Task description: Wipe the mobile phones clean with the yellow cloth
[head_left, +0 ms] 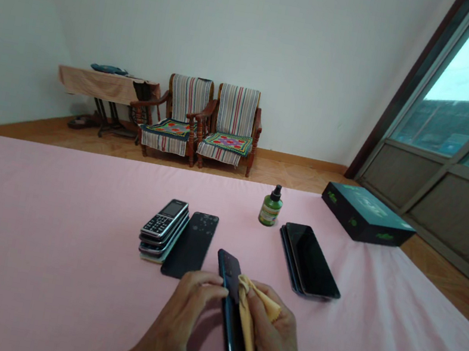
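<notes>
A dark blue smartphone [232, 314] stands tilted on its edge in front of me. My left hand [186, 318] grips it, with fingertips on its left edge near the camera end and the thumb low down by its near end. In my right hand [276, 334] a yellow cleaning cloth [249, 323] is pinched and pressed against the phone's face on the right. The phone's near end is partly hidden by my hands. Beyond my left hand are a stack of keypad phones [165, 224] and a flat black phone-shaped panel [191, 246].
Two dark smartphones [310, 261] lie stacked on the right of the pink cloth [46, 239]. A green spray bottle [271, 206] stands behind them, and a black box [366, 214] lies at the far right. Past the far edge are two wooden chairs [233, 115] and a covered sewing table [105, 85].
</notes>
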The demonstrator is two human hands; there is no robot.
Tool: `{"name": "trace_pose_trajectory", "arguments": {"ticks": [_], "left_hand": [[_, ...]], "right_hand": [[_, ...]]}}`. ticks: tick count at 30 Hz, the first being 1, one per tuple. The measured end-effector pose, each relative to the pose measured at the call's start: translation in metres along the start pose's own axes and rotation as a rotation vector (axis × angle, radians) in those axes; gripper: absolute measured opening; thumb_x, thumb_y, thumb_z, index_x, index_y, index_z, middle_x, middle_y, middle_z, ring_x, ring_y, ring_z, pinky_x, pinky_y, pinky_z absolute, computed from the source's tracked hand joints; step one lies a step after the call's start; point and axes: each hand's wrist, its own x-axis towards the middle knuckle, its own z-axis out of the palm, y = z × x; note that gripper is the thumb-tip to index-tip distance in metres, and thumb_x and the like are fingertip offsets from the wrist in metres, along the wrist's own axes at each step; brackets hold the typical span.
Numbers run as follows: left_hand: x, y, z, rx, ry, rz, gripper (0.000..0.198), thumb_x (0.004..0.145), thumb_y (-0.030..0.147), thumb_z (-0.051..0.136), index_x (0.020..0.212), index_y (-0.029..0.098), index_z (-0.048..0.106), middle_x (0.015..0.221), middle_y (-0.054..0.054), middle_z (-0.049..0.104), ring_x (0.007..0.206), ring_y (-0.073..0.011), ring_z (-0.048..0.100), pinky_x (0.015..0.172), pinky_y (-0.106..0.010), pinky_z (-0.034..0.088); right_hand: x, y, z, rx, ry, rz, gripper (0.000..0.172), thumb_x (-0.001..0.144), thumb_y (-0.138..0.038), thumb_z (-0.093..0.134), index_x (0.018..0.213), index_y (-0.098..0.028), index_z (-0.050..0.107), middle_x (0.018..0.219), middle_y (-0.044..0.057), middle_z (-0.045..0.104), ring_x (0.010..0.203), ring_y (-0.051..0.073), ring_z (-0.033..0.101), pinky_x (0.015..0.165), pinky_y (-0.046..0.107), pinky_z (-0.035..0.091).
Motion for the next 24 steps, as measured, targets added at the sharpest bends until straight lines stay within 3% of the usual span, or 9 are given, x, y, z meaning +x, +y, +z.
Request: {"name": "trace_pose_trajectory", "arguments": {"ticks": [4,8,12,17,24], "left_hand": [[-0.006,0.000,0.008,0.045,0.041,0.270,0.055,0.086,0.048,0.066,0.128,0.019,0.048,0.105,-0.015,0.060,0.093,-0.0271,0.063,0.079,-0.037,0.058],[-0.006,0.005,0.015,0.127,0.050,0.454,0.024,0.097,0.026,0.052,0.118,0.016,0.058,0.095,-0.015,0.066,0.088,-0.0246,0.064,0.074,-0.033,0.059],[-0.005,0.009,0.013,0.116,-0.029,0.480,0.021,0.098,0.021,0.049,0.113,0.012,0.061,0.093,-0.016,0.069,0.093,-0.0251,0.065,0.078,-0.032,0.060],[-0.005,0.008,0.009,0.162,-0.048,0.523,0.027,0.101,0.024,0.043,0.113,0.009,0.062,0.091,-0.017,0.071,0.090,-0.0251,0.067,0.076,-0.032,0.061],[-0.003,0.007,-0.001,0.383,-0.032,0.703,0.027,0.101,0.016,0.041,0.111,0.009,0.065,0.088,-0.009,0.078,0.081,-0.0222,0.072,0.074,-0.032,0.062]], "right_hand": [[0.003,0.003,-0.001,0.021,0.006,0.003,0.037,0.073,-0.049,0.073,0.089,-0.015,0.072,0.075,0.004,0.067,0.066,0.018,0.057,0.056,0.025,0.048],[0.003,0.005,-0.003,-0.036,0.008,-0.037,0.036,0.075,-0.048,0.071,0.088,-0.014,0.072,0.076,0.004,0.065,0.066,0.017,0.054,0.055,0.023,0.045],[0.002,0.005,-0.002,0.009,0.002,-0.009,0.034,0.075,-0.047,0.072,0.087,-0.015,0.071,0.072,0.003,0.063,0.063,0.015,0.051,0.052,0.022,0.043],[0.001,0.005,0.000,0.032,-0.008,0.001,0.032,0.076,-0.047,0.071,0.087,-0.016,0.070,0.069,0.001,0.060,0.061,0.014,0.049,0.050,0.021,0.041],[0.001,0.006,-0.001,-0.055,0.047,-0.018,0.037,0.075,-0.049,0.071,0.088,-0.015,0.072,0.074,0.004,0.065,0.064,0.016,0.053,0.053,0.022,0.044]]}}
